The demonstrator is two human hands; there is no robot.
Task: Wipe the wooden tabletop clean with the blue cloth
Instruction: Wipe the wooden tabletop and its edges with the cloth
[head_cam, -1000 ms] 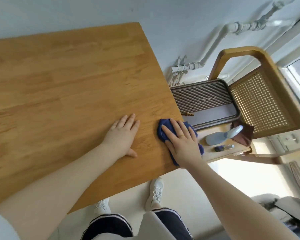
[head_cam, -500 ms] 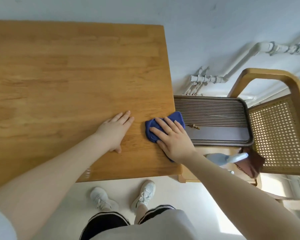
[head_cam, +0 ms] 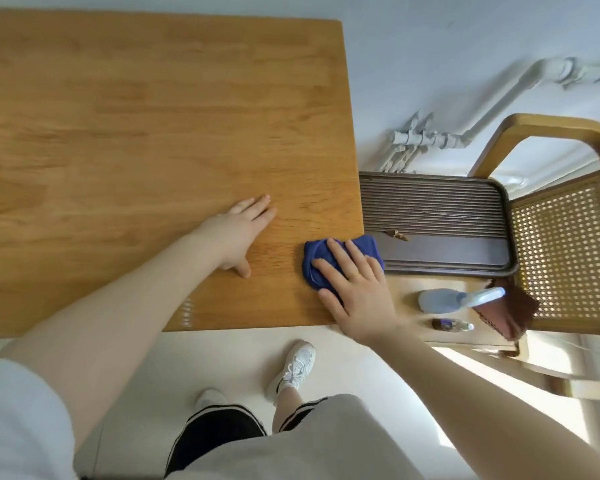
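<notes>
The wooden tabletop [head_cam: 136, 140] fills the upper left of the view. A crumpled blue cloth [head_cam: 317, 261] lies at the table's right edge, near its front corner, partly overhanging that edge. My right hand [head_cam: 357, 289] lies flat on the cloth with fingers spread, covering much of it. My left hand [head_cam: 238, 233] rests flat on the bare wood just left of the cloth, palm down, holding nothing.
A dark ribbed tray [head_cam: 433, 216] sits on a wooden chair [head_cam: 568, 244] right beside the table's edge. A spray bottle [head_cam: 454, 299], a small bottle [head_cam: 451, 324] and a brown cloth [head_cam: 503, 313] lie on the chair seat. White pipes [head_cam: 430, 140] run along the wall.
The right hand slid the cloth away from me and then rightwards along the table's right edge. The left hand stayed planted. The view swung so the table sits squarer.
</notes>
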